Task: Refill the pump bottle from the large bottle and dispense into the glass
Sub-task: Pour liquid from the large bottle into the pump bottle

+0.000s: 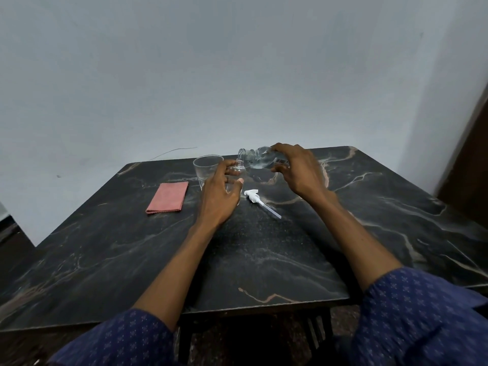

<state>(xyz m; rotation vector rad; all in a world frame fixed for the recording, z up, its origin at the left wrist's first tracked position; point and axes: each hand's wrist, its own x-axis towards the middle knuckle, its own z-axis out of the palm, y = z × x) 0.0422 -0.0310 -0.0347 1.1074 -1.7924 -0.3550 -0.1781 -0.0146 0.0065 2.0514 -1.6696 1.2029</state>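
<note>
Clear large bottle [260, 157], gripped in the right hand [297, 169], tips its mouth over the open pump bottle [237, 172], which the left hand [219, 192] clasps steady on the desk [264, 254] beside the glass [207, 167], its pump head [257, 199] lying nearby.

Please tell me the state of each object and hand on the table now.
Large clear plastic bottle: uncapped, tipped over the small bottle.
Small clear pump bottle: upright, open.
White pump head: removed, lying flat.
Clear drinking glass: upright.
Pink folded cloth: flat.
Left hand: gripping small bottle.
Right hand: gripping large bottle.
</note>
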